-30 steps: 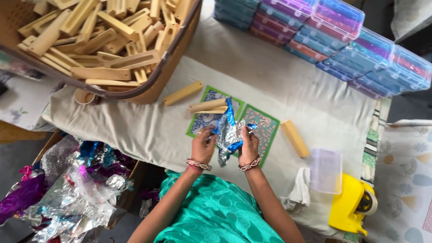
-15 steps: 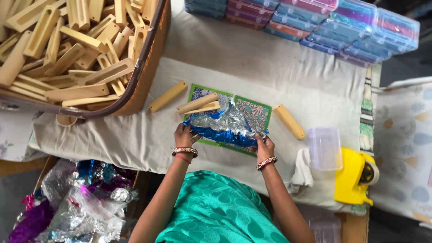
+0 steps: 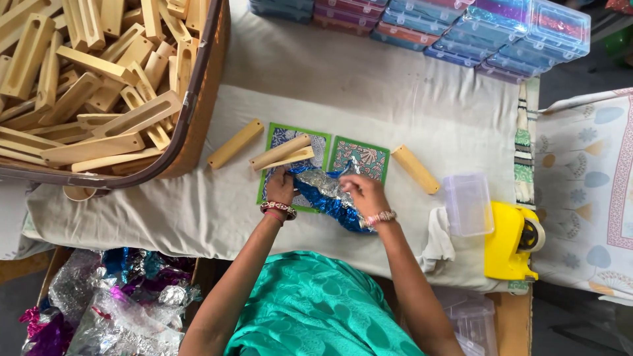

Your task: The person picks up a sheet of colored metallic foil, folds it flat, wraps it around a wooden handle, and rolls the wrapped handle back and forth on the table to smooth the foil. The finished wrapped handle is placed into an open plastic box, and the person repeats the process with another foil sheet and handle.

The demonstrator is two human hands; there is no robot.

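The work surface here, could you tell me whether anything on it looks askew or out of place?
Mostly orderly. Two wooden blocks lie slanted across the left patterned card, and the blue-silver foil between the left hand and right hand is crumpled. No spills or damage.

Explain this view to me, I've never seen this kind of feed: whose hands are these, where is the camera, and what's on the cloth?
One camera, worn on the person's head, looks straight down. The left hand and right hand are the wearer's own; both grip a crinkled blue and silver foil sheet lying over two patterned cards. Wooden blocks lie on the white cloth. A crate of wooden blocks stands upper left, stacked plastic boxes at the top, a yellow tape dispenser on the right.
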